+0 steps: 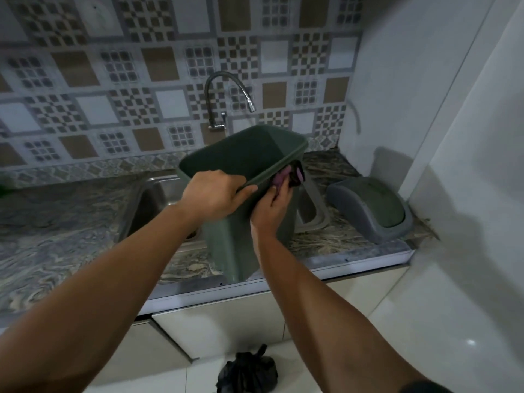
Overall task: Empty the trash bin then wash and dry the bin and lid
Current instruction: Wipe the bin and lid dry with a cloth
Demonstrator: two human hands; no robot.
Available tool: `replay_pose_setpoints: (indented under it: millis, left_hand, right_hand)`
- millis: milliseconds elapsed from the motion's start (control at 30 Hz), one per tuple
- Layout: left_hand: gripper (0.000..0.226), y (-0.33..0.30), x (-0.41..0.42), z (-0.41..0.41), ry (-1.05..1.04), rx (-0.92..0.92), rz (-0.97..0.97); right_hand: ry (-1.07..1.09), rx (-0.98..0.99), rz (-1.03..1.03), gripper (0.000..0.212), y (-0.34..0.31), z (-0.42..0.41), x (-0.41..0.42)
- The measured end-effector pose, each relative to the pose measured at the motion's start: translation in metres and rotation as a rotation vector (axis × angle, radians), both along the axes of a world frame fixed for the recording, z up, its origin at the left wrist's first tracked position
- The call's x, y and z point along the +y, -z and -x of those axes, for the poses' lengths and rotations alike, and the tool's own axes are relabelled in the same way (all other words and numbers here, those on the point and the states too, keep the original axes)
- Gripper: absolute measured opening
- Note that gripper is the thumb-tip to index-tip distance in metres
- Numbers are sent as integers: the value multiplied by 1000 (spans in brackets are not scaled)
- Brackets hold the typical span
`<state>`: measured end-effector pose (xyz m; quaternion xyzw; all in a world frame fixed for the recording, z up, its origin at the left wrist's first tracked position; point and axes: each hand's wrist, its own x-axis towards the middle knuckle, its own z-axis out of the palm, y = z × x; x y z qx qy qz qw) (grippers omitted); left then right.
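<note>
A dark green plastic bin [241,245] stands tilted on the marble counter's front edge, its open top facing away toward the wall. My left hand [215,194] grips the near rim. My right hand [273,204] presses a purple and black cloth [289,175] against the bin's right outer side just under the rim. The grey lid [368,208] with its green swing flap lies on the counter at the right, apart from the bin.
A steel sink [153,199] sits left of the bin under a curved tap [226,95]. A grey piece [312,214] leans behind the bin. A tied black trash bag [246,373] lies on the floor below. A white wall closes the right side.
</note>
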<state>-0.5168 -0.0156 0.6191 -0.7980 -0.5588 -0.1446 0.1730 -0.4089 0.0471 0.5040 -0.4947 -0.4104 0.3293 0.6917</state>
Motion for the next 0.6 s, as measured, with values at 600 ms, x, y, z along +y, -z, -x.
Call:
replay_pose_setpoints:
  millis: [600]
  left_hand:
    - [37, -21, -3, -22, 1, 106, 413]
  right_hand:
    - [-299, 443, 940, 45, 105, -57, 34]
